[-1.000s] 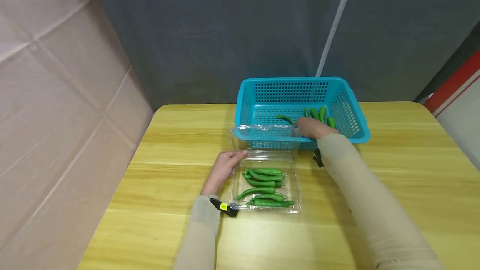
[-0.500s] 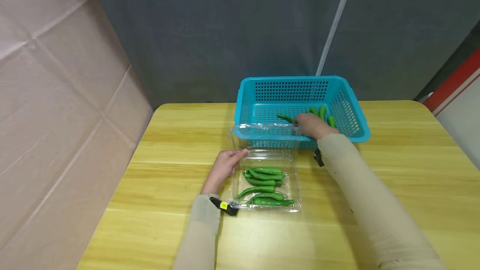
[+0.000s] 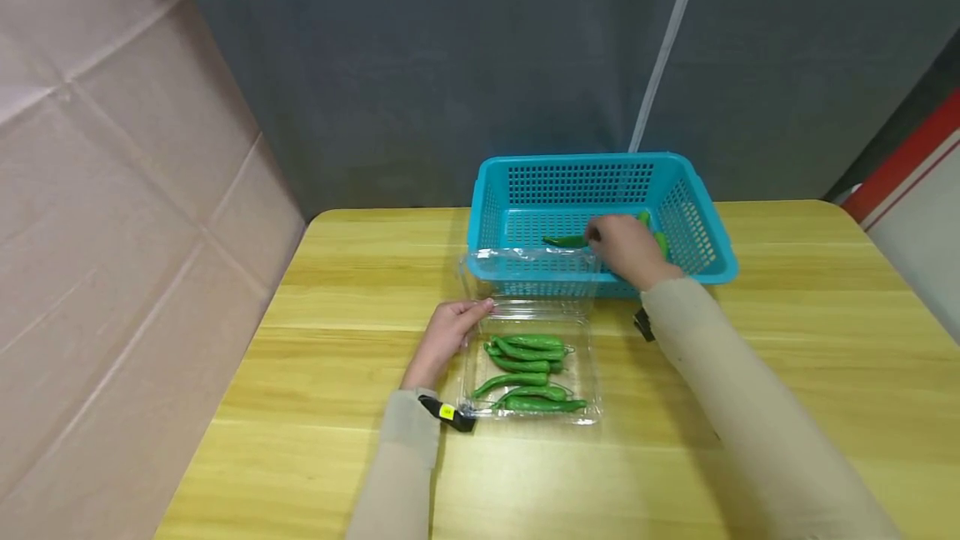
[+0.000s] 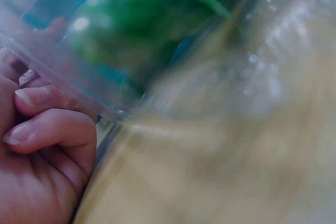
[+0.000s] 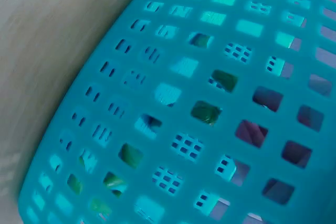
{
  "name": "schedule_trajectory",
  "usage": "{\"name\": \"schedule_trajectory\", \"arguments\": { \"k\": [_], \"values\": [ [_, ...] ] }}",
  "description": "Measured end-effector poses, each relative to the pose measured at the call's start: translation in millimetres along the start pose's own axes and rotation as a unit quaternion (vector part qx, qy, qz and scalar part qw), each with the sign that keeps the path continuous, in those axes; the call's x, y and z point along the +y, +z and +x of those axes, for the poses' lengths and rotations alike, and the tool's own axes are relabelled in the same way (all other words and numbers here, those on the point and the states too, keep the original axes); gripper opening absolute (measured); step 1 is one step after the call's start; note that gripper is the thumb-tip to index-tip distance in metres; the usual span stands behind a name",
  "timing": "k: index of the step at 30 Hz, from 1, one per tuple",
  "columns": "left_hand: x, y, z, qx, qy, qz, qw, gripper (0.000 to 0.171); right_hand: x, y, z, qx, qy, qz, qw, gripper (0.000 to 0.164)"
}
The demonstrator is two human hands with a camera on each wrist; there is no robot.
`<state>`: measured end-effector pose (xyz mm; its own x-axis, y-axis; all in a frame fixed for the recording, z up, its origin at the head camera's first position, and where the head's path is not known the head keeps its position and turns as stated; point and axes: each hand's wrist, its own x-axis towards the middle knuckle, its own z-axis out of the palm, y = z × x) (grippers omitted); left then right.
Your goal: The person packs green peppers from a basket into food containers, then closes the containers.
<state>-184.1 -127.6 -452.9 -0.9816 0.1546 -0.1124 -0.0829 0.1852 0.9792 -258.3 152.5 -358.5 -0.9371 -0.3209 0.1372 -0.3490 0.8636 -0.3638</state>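
Observation:
In the head view my left hand [image 3: 446, 335] pinches the left side of a clear plastic clamshell box [image 3: 591, 373] near its hinge, thumb on top. The lid stands raised against the blue basket. Several green chili peppers [image 3: 517, 378] lie crosswise in the box. My right hand [image 3: 627, 247] is inside the basket [image 3: 581, 160], its fingers holding a green chili pepper [image 3: 564, 241] that points left. In the left wrist view, curled fingers [image 4: 52, 129] sit at the box's edge beside a blurred pepper [image 4: 121, 24]. The basket's holed wall [image 5: 163, 66] mostly hides the right hand in the right wrist view.
More peppers [image 3: 662, 243] lie in the basket's right part, partly behind the right hand. Basket and box stand on a wooden table [image 3: 360, 273]. A dark grey curtain [image 3: 420, 73] hangs behind the table, and a pinkish covering [image 3: 112, 232] is at the left.
The right hand has risen slightly within the basket, and the pepper at its fingers has shifted a little left and lies straighter. Left hand and box stay put.

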Motion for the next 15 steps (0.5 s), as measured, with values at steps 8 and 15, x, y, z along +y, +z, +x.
{"name": "schedule_trajectory", "arguments": {
  "k": [8,15],
  "values": [
    [28.4,0.4,-13.6,-0.009,-0.015,-0.009,0.9998,0.030,8.9,-5.4,-7.5,0.077,-0.026,0.022,0.997,0.013],
    [26.1,-1.7,-12.9,-0.017,-0.011,-0.016,0.9997,0.031,11.4,-15.0,-15.2,0.115,-0.033,0.007,0.993,0.013]
  ]
}}
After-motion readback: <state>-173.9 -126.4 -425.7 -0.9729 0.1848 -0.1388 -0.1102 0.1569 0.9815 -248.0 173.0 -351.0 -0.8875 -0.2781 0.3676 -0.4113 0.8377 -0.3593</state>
